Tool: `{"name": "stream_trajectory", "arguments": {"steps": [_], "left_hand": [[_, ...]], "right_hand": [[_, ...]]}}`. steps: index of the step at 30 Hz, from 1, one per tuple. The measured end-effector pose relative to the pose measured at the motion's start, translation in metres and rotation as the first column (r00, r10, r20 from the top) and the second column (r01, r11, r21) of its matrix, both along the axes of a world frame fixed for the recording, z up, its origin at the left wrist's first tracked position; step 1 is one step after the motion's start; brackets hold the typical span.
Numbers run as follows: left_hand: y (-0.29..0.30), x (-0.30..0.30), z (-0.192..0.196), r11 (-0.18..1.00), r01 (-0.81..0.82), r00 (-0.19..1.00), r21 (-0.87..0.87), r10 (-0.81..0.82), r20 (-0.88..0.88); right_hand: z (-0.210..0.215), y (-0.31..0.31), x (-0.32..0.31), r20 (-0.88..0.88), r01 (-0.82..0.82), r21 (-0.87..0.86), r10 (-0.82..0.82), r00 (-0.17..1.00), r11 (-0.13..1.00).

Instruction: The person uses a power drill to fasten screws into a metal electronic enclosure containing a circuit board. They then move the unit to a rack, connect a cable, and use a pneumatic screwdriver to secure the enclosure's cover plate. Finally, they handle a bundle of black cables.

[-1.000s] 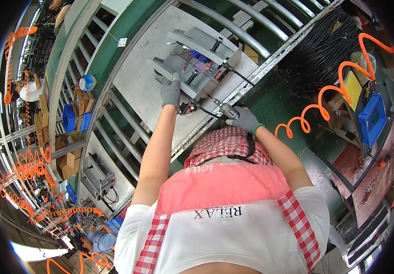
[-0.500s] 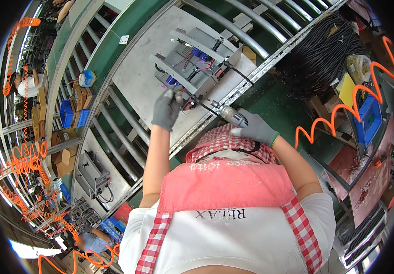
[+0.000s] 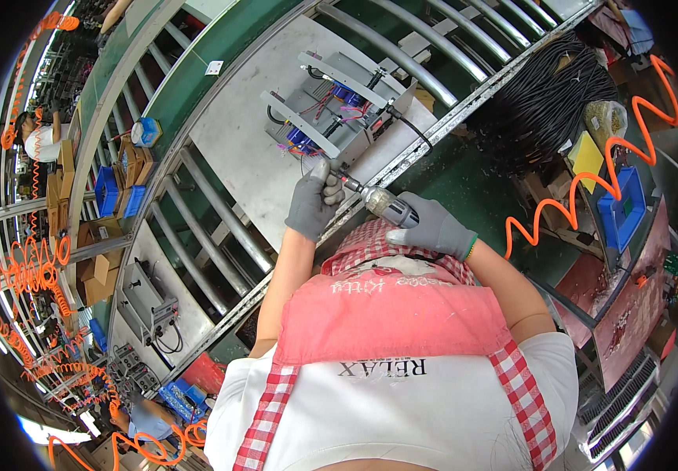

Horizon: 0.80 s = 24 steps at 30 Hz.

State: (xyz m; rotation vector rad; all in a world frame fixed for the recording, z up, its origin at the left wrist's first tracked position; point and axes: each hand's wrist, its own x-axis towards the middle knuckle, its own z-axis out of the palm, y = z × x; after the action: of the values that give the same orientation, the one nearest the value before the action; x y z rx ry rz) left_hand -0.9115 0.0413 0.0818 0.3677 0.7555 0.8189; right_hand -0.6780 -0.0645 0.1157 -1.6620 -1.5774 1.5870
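Observation:
In my gloved right hand (image 3: 434, 228) is a silver-and-grey power screwdriver (image 3: 386, 204), its bit pointing up and left. My gloved left hand (image 3: 314, 201) is closed, fingertips pinched together by the screwdriver's bit. Whatever those fingers hold is too small to make out. Just beyond both hands a grey metal chassis (image 3: 299, 123) lies on a pale metal board (image 3: 238, 129). Inside it are blue cylindrical parts (image 3: 301, 140) with thin red wires. A black cable (image 3: 412, 125) comes out of its right side.
Metal rollers (image 3: 221, 212) flank the board within the conveyor frame. At right are a big bundle of black cables (image 3: 539, 102), an orange coiled hose (image 3: 566, 202) and a blue bin (image 3: 623, 208). A second grey chassis (image 3: 144, 298) sits at left. Other people work at far left.
My left hand has drawn back from the chassis corner, right and nearer me, to the screwdriver's bit. The screwdriver has shifted slightly left in my right hand.

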Motion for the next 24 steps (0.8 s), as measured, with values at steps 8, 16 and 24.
{"name": "stream_trajectory", "arguments": {"steps": [8,16,24], "left_hand": [[-0.018,0.016,0.012,0.962,-0.062,0.94,0.265,0.146,-0.309],[-0.018,0.013,-0.01,0.52,0.72,0.142,0.46,0.539,-0.83],[0.053,0.003,0.007,0.073,0.997,-0.058,-0.015,0.638,-0.768]], "right_hand": [[-0.008,-0.007,-0.002,-0.214,0.071,-0.021,-0.074,0.974,0.997],[-0.037,0.005,0.003,-0.076,0.155,-0.061,-0.159,0.984,0.986],[-0.062,0.016,-0.001,0.007,0.137,-0.102,-0.137,0.991,0.985]]}}
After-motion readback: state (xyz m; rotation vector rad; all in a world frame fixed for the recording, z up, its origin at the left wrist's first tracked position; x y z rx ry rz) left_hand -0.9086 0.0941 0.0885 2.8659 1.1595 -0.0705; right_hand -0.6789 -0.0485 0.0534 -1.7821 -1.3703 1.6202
